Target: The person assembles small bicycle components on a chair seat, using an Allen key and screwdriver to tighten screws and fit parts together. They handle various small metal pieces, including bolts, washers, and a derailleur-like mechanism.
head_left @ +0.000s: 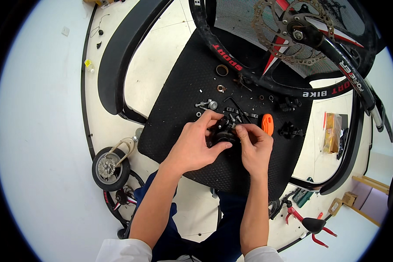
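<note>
far left on the pale floor stands a small black wheel (110, 169) with a silver disc at its hub, leaning by the chair's base. the black mesh chair seat (179, 100) fills the middle and serves as the work surface.

the left hand (193, 146) curls over a black brake caliper (223, 132), fingers pinched narrow on its top and thumb pressed under its lower edge, holding it just above the seat. the right hand (254, 146) meets it from the other side, thumb and forefinger closed tight on a small part at the caliper's upper right; what that part is cannot be told.

scattered on the seat beyond the hands lie a silver bolt (208, 104), a brass ring (222, 70), a black hex key (239, 106) and an orange-handled tool (267, 124) just beside the right hand's knuckles. further right sit small black clips (291, 129).

above, a bicycle wheel's black tyre (249, 72) and brake disc rotor (292, 32) rest across the chair. red-handled pliers (313, 225) lie on the floor at lower right.
</note>
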The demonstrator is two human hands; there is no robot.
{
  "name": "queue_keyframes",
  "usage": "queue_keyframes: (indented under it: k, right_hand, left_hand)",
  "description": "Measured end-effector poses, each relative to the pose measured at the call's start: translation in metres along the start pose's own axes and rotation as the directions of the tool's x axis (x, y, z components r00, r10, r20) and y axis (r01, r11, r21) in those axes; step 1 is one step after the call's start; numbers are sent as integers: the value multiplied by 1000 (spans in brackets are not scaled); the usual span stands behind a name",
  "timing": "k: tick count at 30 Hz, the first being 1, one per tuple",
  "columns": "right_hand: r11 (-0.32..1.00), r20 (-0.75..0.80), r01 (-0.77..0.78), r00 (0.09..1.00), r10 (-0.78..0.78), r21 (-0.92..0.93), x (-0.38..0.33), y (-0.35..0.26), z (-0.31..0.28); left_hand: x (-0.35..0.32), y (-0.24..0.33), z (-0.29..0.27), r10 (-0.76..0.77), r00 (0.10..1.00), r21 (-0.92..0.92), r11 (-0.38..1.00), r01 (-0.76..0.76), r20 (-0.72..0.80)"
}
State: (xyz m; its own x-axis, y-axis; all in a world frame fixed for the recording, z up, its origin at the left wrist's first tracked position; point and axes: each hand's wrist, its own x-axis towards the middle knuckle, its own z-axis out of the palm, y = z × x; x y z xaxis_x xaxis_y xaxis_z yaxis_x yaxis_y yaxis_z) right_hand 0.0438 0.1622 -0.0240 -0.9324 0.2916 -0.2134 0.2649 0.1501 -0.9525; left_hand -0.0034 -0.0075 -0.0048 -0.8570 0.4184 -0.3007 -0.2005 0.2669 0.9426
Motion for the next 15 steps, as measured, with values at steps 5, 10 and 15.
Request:
queue_keyframes:
  k: [5,10,15]
  right_hand:
    - [968,12,105,994,-105,-227,4,2,6]
    - [999,42,46,998,-45,-30,1,-9,6]
    - [999,64,36,997,-36,6,2,-4,1]
  left_hand:
    - [1,0,0,8,1000,8,1000,-8,-18]
    - [2,2,3,0,1000,-18,1000,0,-30]
    - [2,1,3,-5,999,8,1000,6,-40]
